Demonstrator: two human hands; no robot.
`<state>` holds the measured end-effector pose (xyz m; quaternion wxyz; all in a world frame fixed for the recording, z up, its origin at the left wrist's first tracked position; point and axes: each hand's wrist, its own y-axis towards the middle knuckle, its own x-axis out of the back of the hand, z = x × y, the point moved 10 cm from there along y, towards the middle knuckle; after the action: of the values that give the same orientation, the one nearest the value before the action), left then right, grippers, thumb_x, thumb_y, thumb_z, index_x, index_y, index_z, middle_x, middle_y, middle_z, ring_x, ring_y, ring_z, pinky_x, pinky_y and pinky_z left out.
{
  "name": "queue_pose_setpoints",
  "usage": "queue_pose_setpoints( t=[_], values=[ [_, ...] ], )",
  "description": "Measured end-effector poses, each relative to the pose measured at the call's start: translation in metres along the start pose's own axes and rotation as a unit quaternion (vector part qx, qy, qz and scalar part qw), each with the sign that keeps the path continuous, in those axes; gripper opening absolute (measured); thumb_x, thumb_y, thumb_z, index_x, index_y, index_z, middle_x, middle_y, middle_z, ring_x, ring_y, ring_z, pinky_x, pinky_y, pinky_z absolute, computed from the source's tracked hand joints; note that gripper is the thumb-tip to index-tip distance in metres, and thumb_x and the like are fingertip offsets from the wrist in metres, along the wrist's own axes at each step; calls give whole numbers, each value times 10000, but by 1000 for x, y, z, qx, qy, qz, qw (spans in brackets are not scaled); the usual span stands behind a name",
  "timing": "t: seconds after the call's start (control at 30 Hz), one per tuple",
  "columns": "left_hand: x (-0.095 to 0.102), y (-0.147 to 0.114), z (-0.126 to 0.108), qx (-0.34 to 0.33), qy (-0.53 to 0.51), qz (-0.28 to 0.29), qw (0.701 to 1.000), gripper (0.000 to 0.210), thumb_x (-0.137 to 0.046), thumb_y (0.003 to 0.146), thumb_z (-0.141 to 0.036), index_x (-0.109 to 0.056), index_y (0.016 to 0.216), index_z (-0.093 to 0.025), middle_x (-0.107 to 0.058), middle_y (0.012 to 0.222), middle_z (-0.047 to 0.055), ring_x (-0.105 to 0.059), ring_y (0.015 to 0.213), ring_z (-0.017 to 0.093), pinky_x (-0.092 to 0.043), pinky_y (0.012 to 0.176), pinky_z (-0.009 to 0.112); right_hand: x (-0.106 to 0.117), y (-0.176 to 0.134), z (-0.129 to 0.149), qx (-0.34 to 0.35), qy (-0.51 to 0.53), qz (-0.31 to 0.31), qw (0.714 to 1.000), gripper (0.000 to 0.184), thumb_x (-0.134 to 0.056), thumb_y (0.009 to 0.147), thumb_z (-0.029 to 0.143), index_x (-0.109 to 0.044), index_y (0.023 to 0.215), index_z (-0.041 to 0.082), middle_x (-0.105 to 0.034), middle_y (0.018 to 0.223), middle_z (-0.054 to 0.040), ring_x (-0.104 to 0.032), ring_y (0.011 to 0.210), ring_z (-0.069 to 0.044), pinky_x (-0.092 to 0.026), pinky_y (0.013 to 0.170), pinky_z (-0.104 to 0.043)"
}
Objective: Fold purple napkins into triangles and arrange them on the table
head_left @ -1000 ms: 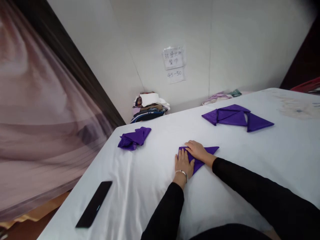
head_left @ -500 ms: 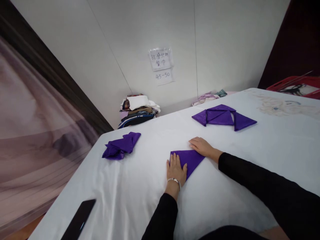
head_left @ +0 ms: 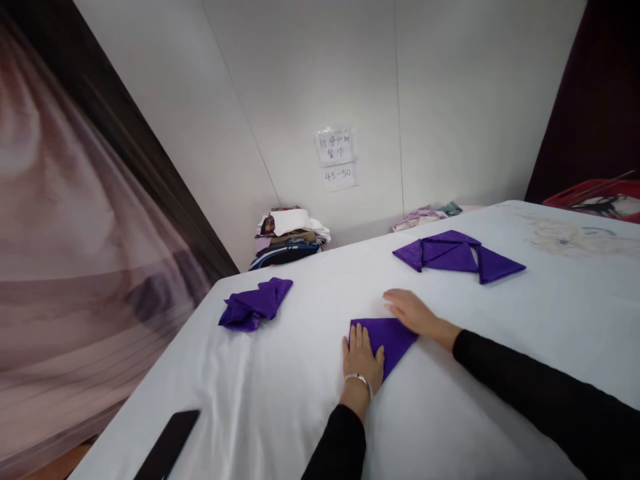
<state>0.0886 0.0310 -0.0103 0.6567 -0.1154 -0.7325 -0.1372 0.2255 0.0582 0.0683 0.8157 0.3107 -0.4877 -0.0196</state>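
A purple cloth napkin (head_left: 386, 339), folded into a triangle, lies flat on the white-covered table in front of me. My left hand (head_left: 362, 355) rests palm down on its left part, fingers stretched out, a silver bracelet at the wrist. Over the napkin's upper right corner is my right hand (head_left: 409, 311), fingers extended and nothing grasped; whether it presses on the cloth I cannot tell. Farther back to the right lies a purple napkin (head_left: 453, 253) folded into pointed shapes. A crumpled purple napkin (head_left: 255, 305) sits to the left.
A black phone (head_left: 170, 443) lies at the table's (head_left: 280, 393) front left. Behind the far edge are a stack of folded clothes (head_left: 287, 240) and some pinkish cloth (head_left: 419, 218). A red basket (head_left: 580, 193) stands at the far right, and a curtain (head_left: 90, 267) hangs on the left.
The whole view has shifted, so everything sits slightly lower and farther right. Both hands keep nearly the same places on the triangular napkin.
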Motion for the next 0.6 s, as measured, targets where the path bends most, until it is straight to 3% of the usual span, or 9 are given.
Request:
queue_pose_setpoints(
  t=[0.1, 0.17, 0.3, 0.5, 0.6],
  values=[
    [-4, 0, -3, -25, 17, 5, 1000, 579, -221, 883, -449, -240, 1386, -165, -246, 1456, 77, -164, 1341, 259, -157, 1080, 491, -37, -3, 76, 110, 96, 100, 984, 409, -381, 894, 438, -534, 1209, 228, -547, 1236, -76, -406, 1205, -213, -283, 1011, -403],
    [-8, 1, -6, -48, 33, 12, 998, 536, -249, 887, -430, -222, 1388, -239, -266, 1452, 48, -190, 1331, 280, -175, 1070, 514, -63, -10, 101, 122, 133, 179, 967, 466, -364, 896, 464, -448, 1295, 240, -461, 1332, -74, -313, 1276, -217, -193, 1053, -432],
    [-10, 3, -6, -55, 45, 2, 997, 526, -253, 894, -437, -186, 1386, -263, -282, 1445, 49, -198, 1326, 289, -197, 1066, 520, -87, -15, 96, 80, 161, 253, 951, 572, -329, 888, 522, -311, 1377, 225, -289, 1437, -93, -173, 1334, -227, -94, 1076, -450],
    [-8, 0, -3, -51, 5, 3, 999, 508, -279, 894, -417, -207, 1376, -273, -245, 1454, 46, -180, 1332, 289, -173, 1073, 524, -83, -14, 91, 69, 166, 273, 945, 587, -298, 886, 547, -276, 1389, 243, -239, 1456, -58, -140, 1342, -220, -61, 1087, -431],
    [-9, -9, 16, -15, -20, 8, 1000, 531, -269, 889, -421, -166, 1383, -258, -193, 1466, 29, -151, 1343, 259, -153, 1084, 506, -86, -16, 94, 71, 157, 280, 944, 603, -293, 882, 559, -244, 1397, 249, -219, 1461, -58, -137, 1343, -213, -56, 1087, -425]
  ],
)
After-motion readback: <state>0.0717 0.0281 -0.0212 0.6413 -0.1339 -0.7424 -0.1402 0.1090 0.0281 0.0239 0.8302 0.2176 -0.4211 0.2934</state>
